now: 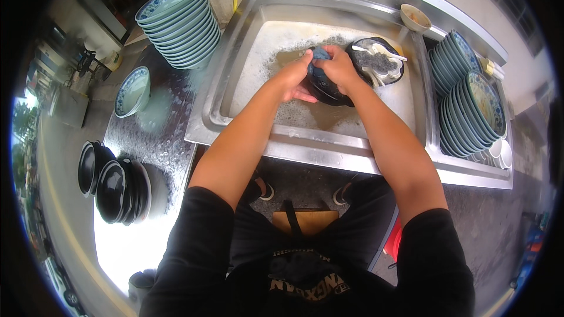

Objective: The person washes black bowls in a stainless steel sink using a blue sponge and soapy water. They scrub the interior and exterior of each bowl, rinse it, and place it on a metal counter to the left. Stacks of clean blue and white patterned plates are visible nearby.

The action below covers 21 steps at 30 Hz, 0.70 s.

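Observation:
Both my hands meet above the soapy water in a stainless steel sink [304, 138]. A bluish scrubbing cloth or pad [320, 56] is pinched between the fingers of my left hand [294, 75] and my right hand [338, 67]. Right under them, black bowls [328, 90] sit in the water; whether my fingers also touch them I cannot tell. To the right of my right hand, a black bowl [358, 69] holds white spoons [391, 54] and a grey steel-wool scourer [374, 62].
Left of the sink, a tall stack of blue-rimmed bowls [185, 31], a single bowl [133, 91] and black bowls [116, 189] stand on a wet table. On the right ledge are stacked bowls [469, 114] and white cups [500, 154]. A beige bowl [415, 18] rests on the sink's back corner.

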### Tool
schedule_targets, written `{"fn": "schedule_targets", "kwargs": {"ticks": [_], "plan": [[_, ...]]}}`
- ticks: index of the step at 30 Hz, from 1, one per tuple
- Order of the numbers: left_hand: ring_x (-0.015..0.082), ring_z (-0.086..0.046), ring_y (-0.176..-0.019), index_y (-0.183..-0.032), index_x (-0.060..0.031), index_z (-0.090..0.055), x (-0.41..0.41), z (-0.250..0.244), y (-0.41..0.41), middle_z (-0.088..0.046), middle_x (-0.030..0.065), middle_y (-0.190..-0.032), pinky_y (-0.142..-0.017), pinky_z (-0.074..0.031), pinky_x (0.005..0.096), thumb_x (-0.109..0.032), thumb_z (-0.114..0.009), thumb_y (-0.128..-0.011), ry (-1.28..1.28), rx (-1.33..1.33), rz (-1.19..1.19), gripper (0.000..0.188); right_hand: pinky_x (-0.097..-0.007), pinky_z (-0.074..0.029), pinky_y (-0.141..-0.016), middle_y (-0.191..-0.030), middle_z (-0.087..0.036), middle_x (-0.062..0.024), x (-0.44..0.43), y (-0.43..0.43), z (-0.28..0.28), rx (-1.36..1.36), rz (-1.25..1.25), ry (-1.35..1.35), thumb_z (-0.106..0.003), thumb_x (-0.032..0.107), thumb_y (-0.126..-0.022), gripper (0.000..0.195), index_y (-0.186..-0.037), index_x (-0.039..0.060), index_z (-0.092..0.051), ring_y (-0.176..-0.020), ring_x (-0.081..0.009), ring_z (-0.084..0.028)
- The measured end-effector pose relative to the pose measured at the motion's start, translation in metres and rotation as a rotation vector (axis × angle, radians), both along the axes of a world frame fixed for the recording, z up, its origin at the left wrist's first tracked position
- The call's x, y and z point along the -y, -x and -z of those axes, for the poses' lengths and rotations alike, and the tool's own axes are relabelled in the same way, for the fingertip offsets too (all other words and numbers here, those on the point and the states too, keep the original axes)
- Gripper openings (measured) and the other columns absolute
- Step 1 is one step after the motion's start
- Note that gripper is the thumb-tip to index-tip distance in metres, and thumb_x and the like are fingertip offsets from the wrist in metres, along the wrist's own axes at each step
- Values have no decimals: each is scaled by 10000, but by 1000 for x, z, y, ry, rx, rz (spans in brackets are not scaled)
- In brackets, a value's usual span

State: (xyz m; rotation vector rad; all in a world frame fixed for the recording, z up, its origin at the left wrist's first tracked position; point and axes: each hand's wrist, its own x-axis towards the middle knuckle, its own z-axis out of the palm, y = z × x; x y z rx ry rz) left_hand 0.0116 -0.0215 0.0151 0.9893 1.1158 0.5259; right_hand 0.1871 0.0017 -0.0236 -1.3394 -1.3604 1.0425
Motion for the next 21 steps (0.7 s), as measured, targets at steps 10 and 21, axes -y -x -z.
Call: {"fn": "schedule_targets", "kwargs": {"ticks": [10, 21], "plan": [[422, -699, -1138, -1541, -97, -456, 4, -10, -3, -625, 225, -1369, -878, -638, 567, -690, -376, -1084, -90, -44, -174, 753, -381, -553, -919, -1147, -722, -57, 17, -3, -38, -382, -533, 488, -670, 104, -938, 328, -1262, 67, -706, -1044, -200, -687], [373, -744, -1040, -1640, -99, -344, 15, -14, -6, -622, 222, -1400, -708, -675, 501, -552, -489, -1101, -314, -161, -141, 718, -449, -587, -948, -1108, -772, -195, 8, -21, -12, 834, -87, -82, -798, 167, -766, 413, -1157, 38, -759, -1127, -366, -724]]}}
